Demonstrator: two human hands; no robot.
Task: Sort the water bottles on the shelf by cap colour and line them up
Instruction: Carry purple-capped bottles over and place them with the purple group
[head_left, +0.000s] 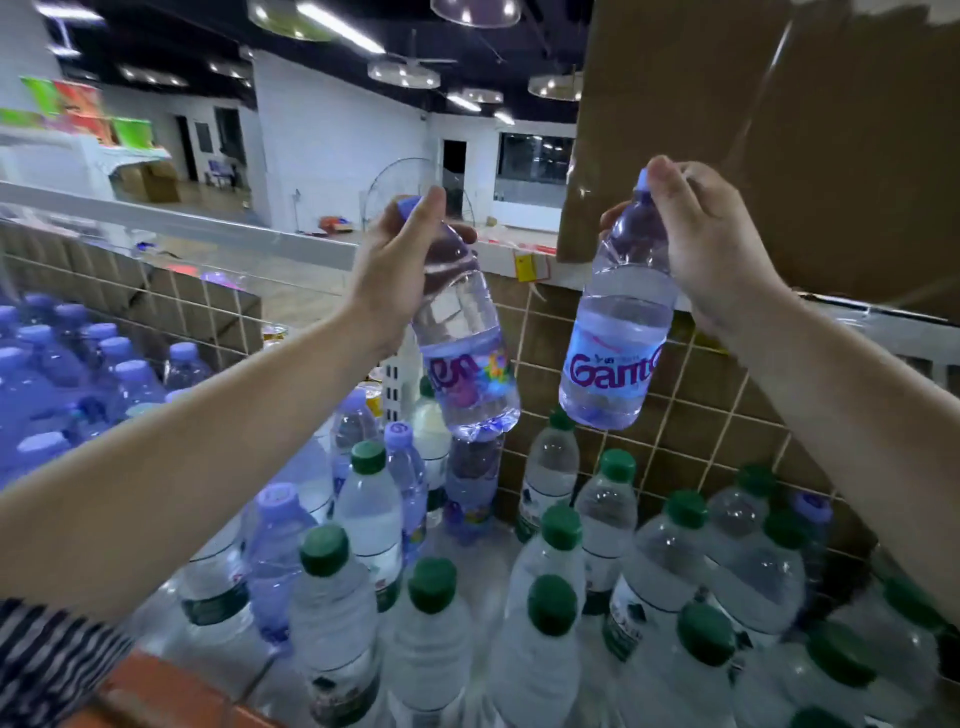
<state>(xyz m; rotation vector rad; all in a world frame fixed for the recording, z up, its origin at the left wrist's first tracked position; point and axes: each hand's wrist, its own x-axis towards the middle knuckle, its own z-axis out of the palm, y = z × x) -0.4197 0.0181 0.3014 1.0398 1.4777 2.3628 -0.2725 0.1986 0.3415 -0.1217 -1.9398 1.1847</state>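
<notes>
Where bottles (366, 514) crowd the shelf (701, 410), ceiling lamps (404, 73) glow.

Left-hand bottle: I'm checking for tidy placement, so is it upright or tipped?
Tipped. The left hand holds the bottle by its neck, with the cap up-left and the base down-right.
</notes>
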